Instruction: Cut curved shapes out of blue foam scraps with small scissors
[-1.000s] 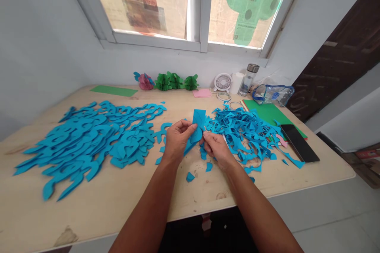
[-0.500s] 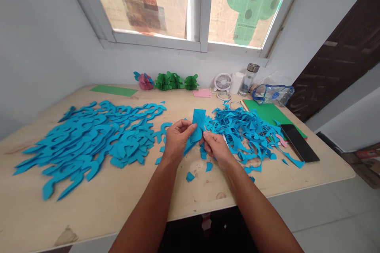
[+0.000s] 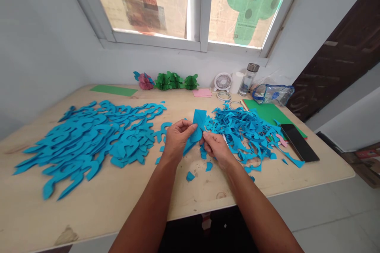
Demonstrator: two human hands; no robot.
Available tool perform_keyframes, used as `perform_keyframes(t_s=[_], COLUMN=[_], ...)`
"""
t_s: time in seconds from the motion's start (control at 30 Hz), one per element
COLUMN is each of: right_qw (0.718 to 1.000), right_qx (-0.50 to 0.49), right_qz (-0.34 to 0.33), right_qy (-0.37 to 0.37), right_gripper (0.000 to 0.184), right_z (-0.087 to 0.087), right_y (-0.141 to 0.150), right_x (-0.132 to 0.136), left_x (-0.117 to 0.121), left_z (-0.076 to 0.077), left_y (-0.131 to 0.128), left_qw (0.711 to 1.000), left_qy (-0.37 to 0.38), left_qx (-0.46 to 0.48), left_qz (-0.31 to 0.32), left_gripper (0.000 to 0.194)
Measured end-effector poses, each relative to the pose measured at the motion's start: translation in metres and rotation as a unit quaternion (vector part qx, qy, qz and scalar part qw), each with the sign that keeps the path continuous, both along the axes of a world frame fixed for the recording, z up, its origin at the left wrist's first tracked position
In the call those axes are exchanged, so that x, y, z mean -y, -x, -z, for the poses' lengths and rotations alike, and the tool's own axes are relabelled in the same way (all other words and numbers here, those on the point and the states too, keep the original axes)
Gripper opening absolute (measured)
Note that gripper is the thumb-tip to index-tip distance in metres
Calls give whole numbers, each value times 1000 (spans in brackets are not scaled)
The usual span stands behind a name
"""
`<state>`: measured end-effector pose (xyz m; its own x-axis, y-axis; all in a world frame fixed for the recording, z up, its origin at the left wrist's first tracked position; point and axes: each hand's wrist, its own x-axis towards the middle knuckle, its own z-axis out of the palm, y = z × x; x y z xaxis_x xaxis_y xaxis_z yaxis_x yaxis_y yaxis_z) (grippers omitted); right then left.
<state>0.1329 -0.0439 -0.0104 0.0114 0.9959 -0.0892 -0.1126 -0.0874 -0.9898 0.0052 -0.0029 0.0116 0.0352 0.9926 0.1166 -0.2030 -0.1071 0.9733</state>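
My left hand [image 3: 180, 136] pinches a folded strip of blue paper [image 3: 199, 117] between thumb and fingers, above the middle of the table. A faint line crosses the paper's upper part. My right hand [image 3: 216, 145] is closed, its thumb and fingertips at the paper's lower right edge. Anything inside its curled fingers is hidden. Beyond it lies a heap of blue paper scraps [image 3: 243, 128]. Left of my hands are stacked curved blue cutouts [image 3: 80, 132] and a pile of smaller pointed cutouts [image 3: 132, 144]. A small blue scrap [image 3: 190, 176] lies nearer me.
Green paper sheets [image 3: 264, 112] and a black phone [image 3: 299, 142] lie at the right. Along the back stand green paper ornaments [image 3: 175, 80], a white fan [image 3: 223, 82], a glass bottle [image 3: 248, 79] and a clear pouch [image 3: 273, 95]. A green strip [image 3: 113, 90] lies back left.
The upper end of the blue paper has shifted very slightly to the right. Both hands stay in nearly the same place and hold.
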Motion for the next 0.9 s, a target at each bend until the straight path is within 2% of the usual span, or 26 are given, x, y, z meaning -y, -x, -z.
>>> perform_keyframes(t_s=[0.3, 0.5, 0.67, 0.9], right_qw=[1000, 999, 999, 997], right_qx=[11, 24, 29, 43], right_qz=[-12, -11, -14, 10], right_qy=[-7, -18, -28, -59], right_gripper=[45, 47, 45, 51], right_z=[1, 3, 4, 4], right_y=[-3, -4, -4, -4], right_x=[0, -1, -2, -1], left_x=[-1, -1, -2, 0], left_z=[1, 0, 1, 1], left_y=[1, 2, 2, 2], left_qw=[999, 991, 985, 979], left_qy=[24, 85, 107, 125], left_qx=[26, 74, 103, 109], left_qz=[23, 66, 86, 118], left_gripper=[25, 27, 25, 25])
